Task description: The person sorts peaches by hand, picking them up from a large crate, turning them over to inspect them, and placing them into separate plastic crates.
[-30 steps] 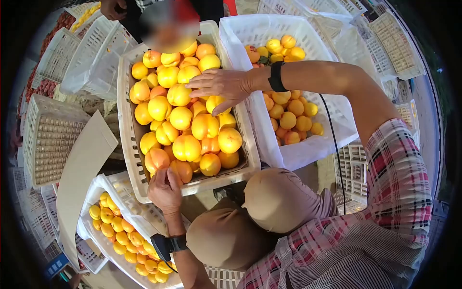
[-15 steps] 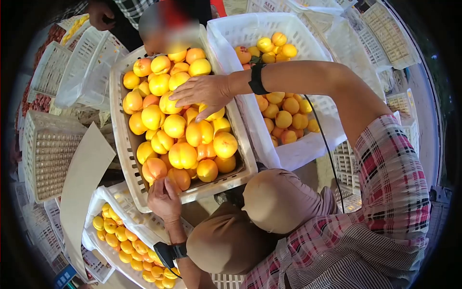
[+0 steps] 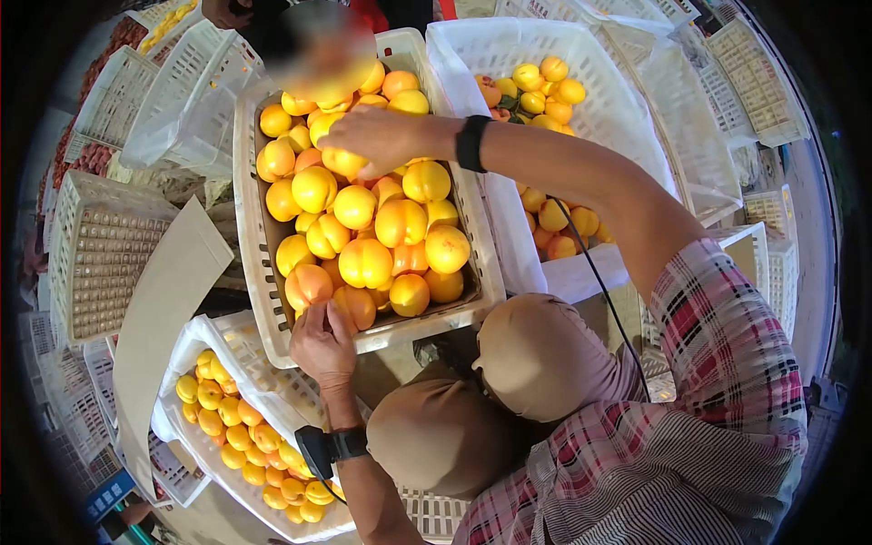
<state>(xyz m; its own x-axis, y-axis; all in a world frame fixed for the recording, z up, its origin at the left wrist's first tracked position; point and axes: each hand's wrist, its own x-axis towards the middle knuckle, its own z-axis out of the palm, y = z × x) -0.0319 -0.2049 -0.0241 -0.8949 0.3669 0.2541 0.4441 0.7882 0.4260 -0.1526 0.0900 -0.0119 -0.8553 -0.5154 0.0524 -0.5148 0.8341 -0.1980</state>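
Note:
A white plastic crate (image 3: 256, 263) full of yellow-orange peaches (image 3: 366, 263) stands in front of my knees. My right hand (image 3: 386, 141) reaches across its upper part, fingers bent down and closed round a yellow peach (image 3: 345, 163). At the near left corner is my left hand (image 3: 324, 347), lying over the crate's rim. Its fingers are bent together against the lowest peaches, beside an orange one (image 3: 354, 307). What lies under those fingertips, if anything, is hidden.
Right of it stands a lined crate (image 3: 627, 136) with peaches. Another lined crate (image 3: 173, 427) of smaller yellow fruit is at lower left, near a cardboard sheet (image 3: 173, 327). Stacked crates (image 3: 109, 254) line the left. A person (image 3: 322, 45) leans in at the top. A black cable (image 3: 599, 282) hangs from my right arm.
The fingers of my right hand, stretched flat over the peaches before, are now curled round one. My left hand keeps its place at the corner. The whole view has shifted slightly.

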